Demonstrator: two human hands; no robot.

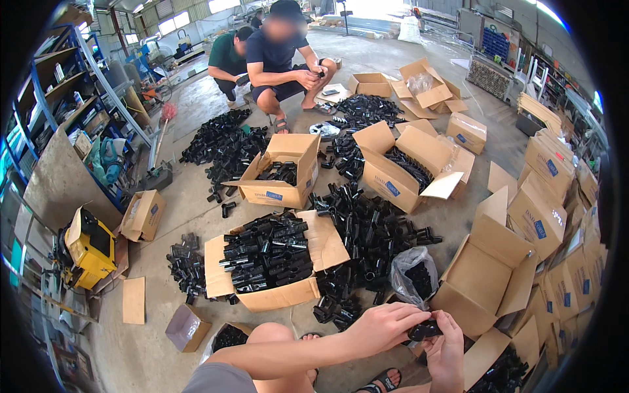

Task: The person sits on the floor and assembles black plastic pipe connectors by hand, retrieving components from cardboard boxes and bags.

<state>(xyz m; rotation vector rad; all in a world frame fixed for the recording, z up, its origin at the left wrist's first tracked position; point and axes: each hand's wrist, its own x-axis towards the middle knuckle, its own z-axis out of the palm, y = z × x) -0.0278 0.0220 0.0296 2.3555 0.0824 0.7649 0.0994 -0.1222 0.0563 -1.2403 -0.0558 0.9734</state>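
A small black fitting (424,330) is held between my two hands at the lower right. My left hand (388,325) reaches across from the left, its fingers closed on the fitting's upper side. My right hand (447,352) grips it from the right, with the thumb raised along it; the fingers partly hide its shape. Just beyond my hands sit a clear plastic bag (398,276) of small black pieces and an open carton (483,274). Black tubular fittings (373,236) lie in a loose heap farther off.
An open carton (278,299) piled with black fittings stands before my knees. Beyond are two more filled cartons (280,194) (388,185). Two people (278,56) (226,59) crouch at the back. Stacked cartons (540,213) line the right; a yellow machine (92,252) stands left.
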